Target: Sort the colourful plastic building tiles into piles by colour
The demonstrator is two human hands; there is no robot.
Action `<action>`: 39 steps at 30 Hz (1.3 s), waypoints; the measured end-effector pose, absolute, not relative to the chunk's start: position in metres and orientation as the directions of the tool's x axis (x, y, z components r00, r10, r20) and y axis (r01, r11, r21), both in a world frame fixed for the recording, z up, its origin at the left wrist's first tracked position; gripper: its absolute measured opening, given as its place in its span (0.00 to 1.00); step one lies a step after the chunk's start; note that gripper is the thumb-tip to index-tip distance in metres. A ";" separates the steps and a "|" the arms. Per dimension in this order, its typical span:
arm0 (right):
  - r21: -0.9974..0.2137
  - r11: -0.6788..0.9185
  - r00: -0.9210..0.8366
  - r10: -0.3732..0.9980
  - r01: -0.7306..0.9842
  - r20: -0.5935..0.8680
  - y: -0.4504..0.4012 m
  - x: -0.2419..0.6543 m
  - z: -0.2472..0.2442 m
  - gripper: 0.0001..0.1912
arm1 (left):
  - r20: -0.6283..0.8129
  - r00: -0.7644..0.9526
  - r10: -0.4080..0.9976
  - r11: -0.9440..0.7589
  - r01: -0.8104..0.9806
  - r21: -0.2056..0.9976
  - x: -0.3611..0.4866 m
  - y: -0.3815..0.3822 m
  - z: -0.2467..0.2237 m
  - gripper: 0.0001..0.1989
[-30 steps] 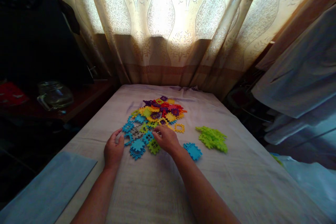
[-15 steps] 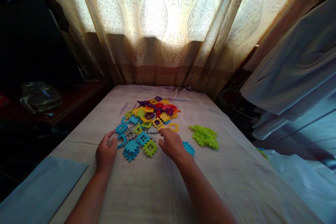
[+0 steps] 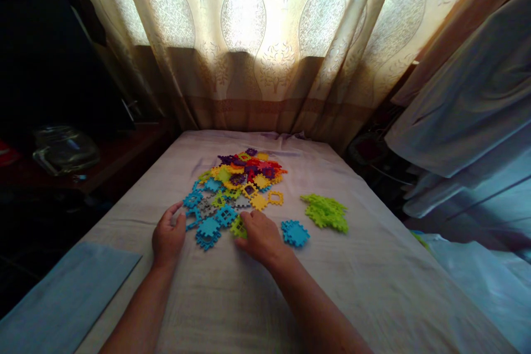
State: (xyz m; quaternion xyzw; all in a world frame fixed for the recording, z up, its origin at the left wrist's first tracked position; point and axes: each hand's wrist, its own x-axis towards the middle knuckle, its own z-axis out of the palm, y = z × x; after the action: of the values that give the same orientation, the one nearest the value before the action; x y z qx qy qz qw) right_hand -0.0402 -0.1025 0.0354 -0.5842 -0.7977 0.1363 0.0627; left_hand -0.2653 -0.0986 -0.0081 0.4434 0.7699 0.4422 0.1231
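My right hand (image 3: 261,237) reaches over a lime-green window-frame interlocking tile (image 3: 238,227), with thumb and fingers closed at its right edge. Part of that tile is hidden under the fingers. My left hand (image 3: 169,232) rests on its side at the left of the pile, thumb apart from the fingers and nothing held. Beside it lie a blue frame tile (image 3: 192,219) and a solid blue tile (image 3: 208,227). Grey tiles (image 3: 207,207), yellow tiles (image 3: 259,202), red tiles (image 3: 269,166) and purple tiles (image 3: 226,160) make up the pile behind.
Right of my right hand lies a small blue stack (image 3: 295,233), with a lime-green heap (image 3: 326,213) beyond. A pale sheet (image 3: 232,298) covers the surface. A light-blue flat item (image 3: 70,293) is at front left. Curtains (image 3: 257,83) hang behind; cloth (image 3: 464,110) hangs at right.
My right hand has moved left and nearer, from the yellow tiles onto the lime-green window tile. The blue stack and a yellow tile show more fully. My left hand has stayed put.
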 end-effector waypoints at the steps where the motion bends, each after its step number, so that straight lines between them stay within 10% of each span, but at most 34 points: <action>1: -0.295 0.261 -0.284 0.958 0.919 -0.036 -0.098 -0.031 0.040 0.24 | 0.207 -0.574 0.792 0.211 0.576 0.790 -0.265 -0.099 -0.008 0.25; 9: -0.131 -0.144 0.156 0.984 0.981 0.085 -0.065 0.080 0.047 0.22 | 0.226 -0.574 0.787 0.215 0.598 0.772 -0.269 -0.096 -0.014 0.24; 16: -0.089 -0.203 0.207 0.978 0.975 0.038 -0.062 0.104 0.035 0.20 | 0.207 -0.575 0.791 0.220 0.584 0.781 -0.267 -0.097 -0.011 0.24; 30: -0.268 0.229 -0.198 0.970 0.936 0.141 -0.070 -0.014 0.042 0.13 | 0.272 -0.539 0.797 0.162 0.625 0.764 -0.270 -0.095 -0.020 0.20; 39: -0.166 0.323 -0.318 0.946 0.932 0.055 -0.050 -0.105 0.043 0.17 | 0.289 -0.547 0.786 0.153 0.624 0.766 -0.272 -0.092 -0.026 0.18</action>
State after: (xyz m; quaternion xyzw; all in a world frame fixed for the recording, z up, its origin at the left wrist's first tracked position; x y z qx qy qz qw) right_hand -0.1050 -0.0498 0.0432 -0.5796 -0.8102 0.0519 0.0710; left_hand -0.2723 -0.0917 -0.0265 0.4674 0.7539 0.4529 0.0894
